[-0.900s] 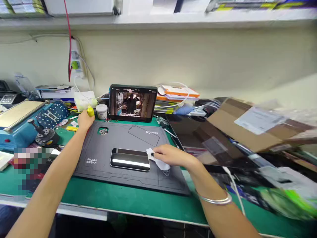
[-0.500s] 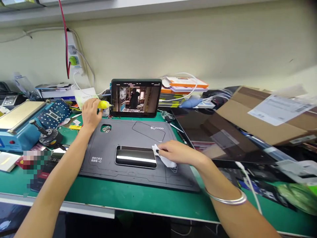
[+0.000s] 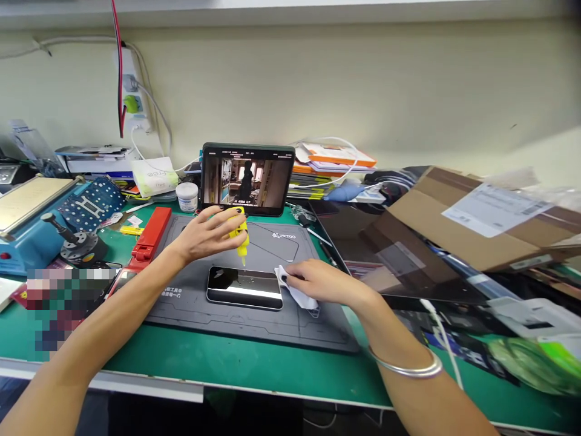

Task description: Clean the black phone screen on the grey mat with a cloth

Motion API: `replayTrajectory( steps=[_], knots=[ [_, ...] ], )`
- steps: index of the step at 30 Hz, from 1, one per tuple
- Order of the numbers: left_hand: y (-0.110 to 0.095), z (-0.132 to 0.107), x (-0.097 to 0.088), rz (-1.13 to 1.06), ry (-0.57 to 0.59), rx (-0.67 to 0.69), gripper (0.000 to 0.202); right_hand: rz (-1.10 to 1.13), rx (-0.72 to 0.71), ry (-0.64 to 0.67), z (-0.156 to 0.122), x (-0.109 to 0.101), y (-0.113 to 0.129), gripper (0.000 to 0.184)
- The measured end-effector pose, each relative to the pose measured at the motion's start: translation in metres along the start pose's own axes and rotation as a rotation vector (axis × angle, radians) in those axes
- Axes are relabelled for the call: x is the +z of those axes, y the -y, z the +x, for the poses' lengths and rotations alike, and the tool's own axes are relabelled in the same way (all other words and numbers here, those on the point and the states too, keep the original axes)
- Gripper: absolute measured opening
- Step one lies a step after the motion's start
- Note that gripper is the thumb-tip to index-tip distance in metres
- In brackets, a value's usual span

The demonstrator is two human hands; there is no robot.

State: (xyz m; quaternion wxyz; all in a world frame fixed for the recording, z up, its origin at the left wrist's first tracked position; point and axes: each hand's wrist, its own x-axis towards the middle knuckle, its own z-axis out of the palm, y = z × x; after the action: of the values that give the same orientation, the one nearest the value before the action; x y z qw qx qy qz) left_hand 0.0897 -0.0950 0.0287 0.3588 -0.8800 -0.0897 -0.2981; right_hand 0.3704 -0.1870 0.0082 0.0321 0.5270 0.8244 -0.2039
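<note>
My left hand (image 3: 211,233) is closed round a small yellow squeeze bottle (image 3: 241,236), held nozzle down above the phone. The phone (image 3: 245,288) lies with its dark glossy screen up on a grey work mat (image 3: 195,315), and a few small spots show on the glass under the nozzle. At the phone's right end, my right hand (image 3: 318,278) pinches a white cloth or wipe (image 3: 302,295), which rests partly on the mat. The fingertips of the right hand are partly hidden by the cloth.
Behind the mat stands a tablet (image 3: 247,178) playing a video, with a white jar (image 3: 187,197) beside it. A red tool (image 3: 152,239) and a blue machine (image 3: 27,218) are on the left. A large dark glossy panel (image 3: 363,242) and a cardboard box (image 3: 463,224) lie on the right.
My left hand has brought the yellow bottle from beside the jar to above the phone and turned its nozzle down. Small spots now show on the screen. My right hand stays with the cloth.
</note>
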Motion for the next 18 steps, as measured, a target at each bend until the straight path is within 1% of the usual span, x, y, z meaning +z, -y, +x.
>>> replayTrajectory(
  steps=[1, 2, 4, 6, 9, 11, 13, 15, 18],
  knots=[
    [0.0, 0.0, 0.0, -0.04, 0.014, -0.029, 0.021, 0.001, 0.001, 0.0, 0.0, 0.0, 0.0, 0.033],
    [0.001, -0.001, 0.001, -0.099, 0.029, -0.086, 0.023, 0.003, 0.002, -0.001, 0.0, 0.0, -0.001, 0.034],
    [0.006, -0.003, 0.004, -0.223, 0.048, -0.252, 0.024, 0.005, 0.003, -0.001, -0.001, 0.001, -0.001, 0.034],
    [0.016, -0.008, 0.007, -0.281, 0.031, -0.428, 0.023, 0.006, 0.005, 0.0, -0.001, 0.0, 0.0, 0.034],
    [0.037, -0.025, 0.013, -0.253, -0.029, -0.68, 0.034, 0.007, 0.013, -0.007, -0.002, 0.0, 0.002, 0.035],
    [0.052, -0.041, 0.015, -0.22, -0.075, -0.901, 0.04, 0.011, 0.018, -0.017, -0.002, 0.001, 0.003, 0.036],
    [0.065, -0.058, 0.016, -0.193, -0.091, -1.161, 0.043, 0.019, 0.019, -0.029, -0.003, 0.001, 0.004, 0.036],
    [0.075, -0.073, 0.018, -0.184, -0.069, -1.339, 0.042, 0.031, 0.013, -0.045, -0.005, 0.001, 0.004, 0.036],
    [0.084, -0.089, 0.023, -0.201, 0.017, -1.497, 0.038, 0.055, 0.006, -0.102, -0.008, 0.0, 0.003, 0.034]
  ],
)
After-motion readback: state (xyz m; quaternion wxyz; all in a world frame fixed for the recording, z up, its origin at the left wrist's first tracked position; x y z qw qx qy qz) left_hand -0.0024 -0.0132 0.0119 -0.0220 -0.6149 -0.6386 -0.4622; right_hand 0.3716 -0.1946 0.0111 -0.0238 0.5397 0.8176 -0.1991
